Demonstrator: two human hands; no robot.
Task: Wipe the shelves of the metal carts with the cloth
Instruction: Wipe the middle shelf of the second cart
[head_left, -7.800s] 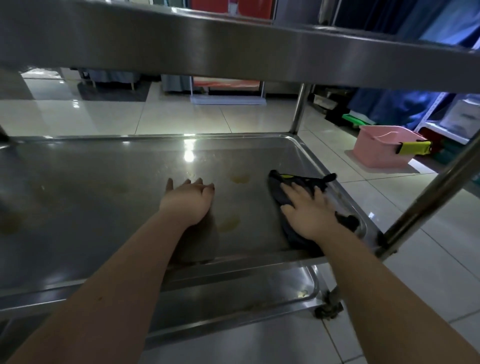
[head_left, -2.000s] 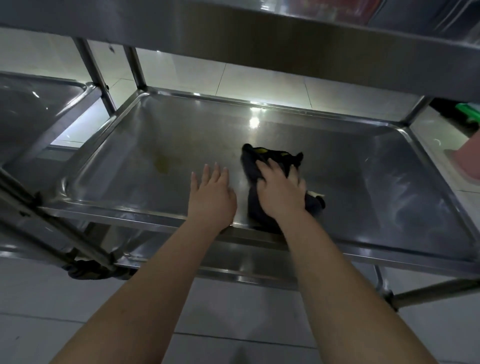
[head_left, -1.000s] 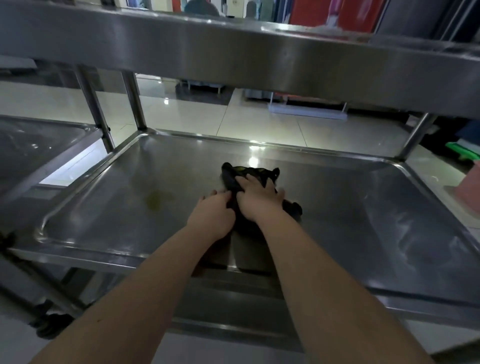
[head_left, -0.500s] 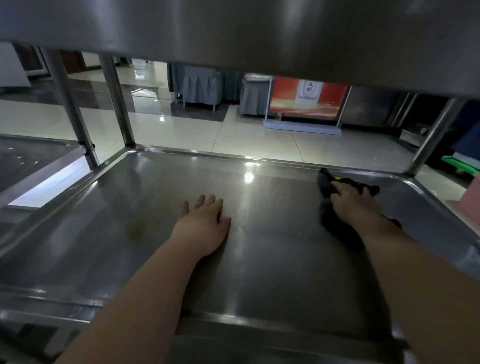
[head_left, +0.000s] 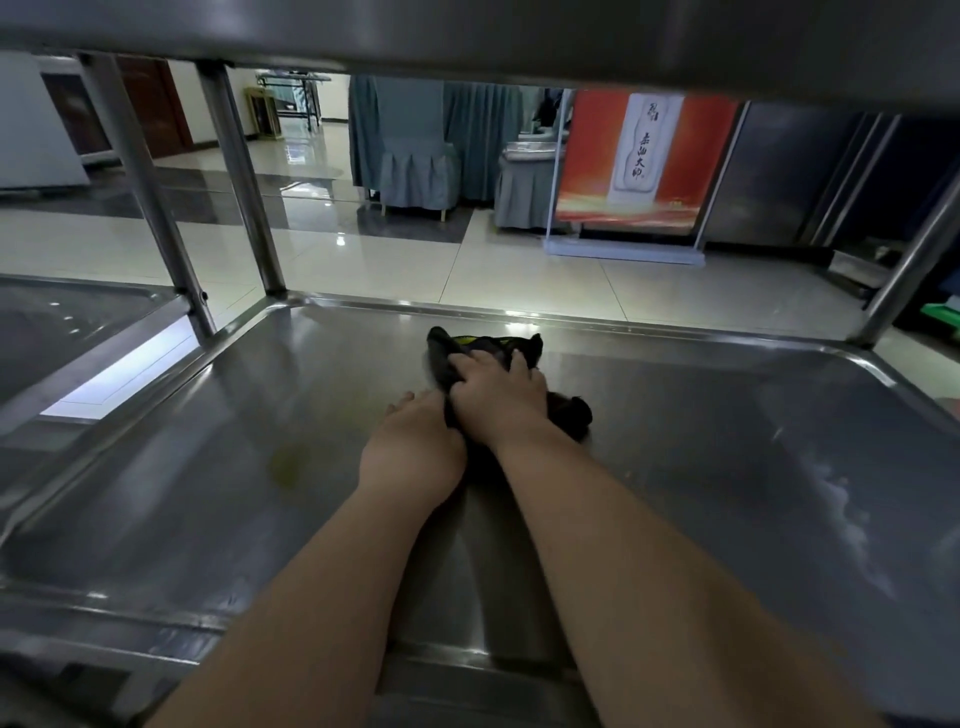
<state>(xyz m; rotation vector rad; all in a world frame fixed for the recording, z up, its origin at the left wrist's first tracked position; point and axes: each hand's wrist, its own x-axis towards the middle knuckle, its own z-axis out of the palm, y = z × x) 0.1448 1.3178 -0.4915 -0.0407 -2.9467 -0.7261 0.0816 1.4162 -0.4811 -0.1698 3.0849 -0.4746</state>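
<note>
Nearest the camera, both forearms reached in over the front rim of the middle shelf, under the upper shelf that roofed the view. A little further in, to the left of the arms, a yellowish stain sat on the steel, not yet touched by the wiping.

Beyond it the left hand rested on the shelf near its centre, where it had been half a second earlier. Its fingers ran forward under the other hand, so whether they lay flat or caught the cloth's edge could not be told. The right hand had swept back from the far right corner and now lay against the left, its fingers curled over the bunched dark cloth, pressing it to the metal at mid-shelf.

That return stroke suggested the right half had just been covered, and the left half with the stain looked like the part left to do.

Further off came the far rim, a neighbouring cart's shelf at left, glossy floor tiles, covered chairs and a red banner
</note>
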